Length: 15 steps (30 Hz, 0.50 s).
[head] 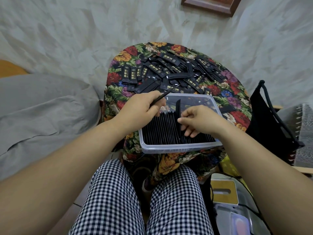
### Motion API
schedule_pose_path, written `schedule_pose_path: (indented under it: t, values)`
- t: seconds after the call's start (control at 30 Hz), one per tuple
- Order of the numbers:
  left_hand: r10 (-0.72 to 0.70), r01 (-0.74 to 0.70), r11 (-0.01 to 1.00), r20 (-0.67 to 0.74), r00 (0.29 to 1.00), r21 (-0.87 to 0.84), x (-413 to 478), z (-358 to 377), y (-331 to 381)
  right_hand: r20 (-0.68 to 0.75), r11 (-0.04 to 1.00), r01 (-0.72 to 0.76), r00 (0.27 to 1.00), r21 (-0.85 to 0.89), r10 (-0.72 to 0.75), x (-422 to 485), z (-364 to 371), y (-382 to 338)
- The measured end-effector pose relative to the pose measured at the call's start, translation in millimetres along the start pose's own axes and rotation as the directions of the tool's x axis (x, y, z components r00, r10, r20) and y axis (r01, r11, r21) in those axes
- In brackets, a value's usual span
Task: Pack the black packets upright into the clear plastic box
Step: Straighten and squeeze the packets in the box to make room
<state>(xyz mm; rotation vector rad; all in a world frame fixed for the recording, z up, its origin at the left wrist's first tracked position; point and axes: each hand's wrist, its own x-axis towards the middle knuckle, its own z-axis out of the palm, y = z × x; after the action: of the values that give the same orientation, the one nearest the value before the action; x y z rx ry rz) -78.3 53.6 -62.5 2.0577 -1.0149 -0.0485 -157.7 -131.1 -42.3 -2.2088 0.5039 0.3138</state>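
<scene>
Gold print on the black packets (169,68) cannot be read.

The person wears trousers (115,200) with little black and white squares, at 6 o'clock. The left arm (67,158) and right arm (254,158) are bare.

Head-worn view, forward and down

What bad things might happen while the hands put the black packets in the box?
The clear plastic box sits near the front edge of the table, so a hard push from the right hand might slide it off. The row of packets looks tight, so the raised packet that the right hand pinches might bend instead of sliding in. The spare packet in the left hand might slip and land flat.
</scene>
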Motion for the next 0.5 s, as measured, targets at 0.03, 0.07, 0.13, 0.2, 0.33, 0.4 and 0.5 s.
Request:
schedule_pose_path:
  t: [0.03, 0.07, 0.13, 0.2, 0.33, 0.4, 0.5]
  values:
    - [-0.001, 0.001, 1.000, 0.001, 1.000, 0.003, 0.1, 0.2, 0.0, 0.007, 1.000, -0.012, 1.000, -0.010, 0.012, -0.5, -0.9, -0.6]
    - [-0.002, 0.002, 1.000, 0.002, 1.000, 0.007, 0.3, 0.1, -0.1, 0.016, 0.999, -0.027, 1.000, -0.028, 0.027, -0.5, -1.1, -1.5]
    - [-0.002, 0.002, 1.000, 0.002, 1.000, 0.015, 0.6, 0.1, -0.3, 0.049, 0.995, -0.056, 0.997, -0.084, 0.061, 0.8, 0.4, -3.4]
    - [-0.002, 0.002, 1.000, 0.005, 1.000, 0.022, 0.9, 0.2, -0.4, 0.078, 0.985, -0.069, 0.994, -0.160, 0.082, 4.4, 2.7, -5.7]
    - [-0.010, 0.009, 1.000, 0.017, 1.000, 0.019, 1.4, 0.7, -0.9, 0.046, 0.936, -0.032, 0.998, -0.351, 0.051, 8.8, 0.0, -9.5]
    - [-0.010, 0.010, 1.000, 0.019, 1.000, 0.021, 1.7, 0.6, -1.4, 0.008, 0.934, 0.027, 1.000, -0.356, -0.026, 8.6, -3.1, -6.8]
    - [-0.005, 0.004, 0.999, 0.018, 1.000, 0.032, 1.9, 0.4, -1.8, 0.012, 0.964, 0.076, 0.997, -0.257, -0.075, 8.0, -1.5, 0.0]
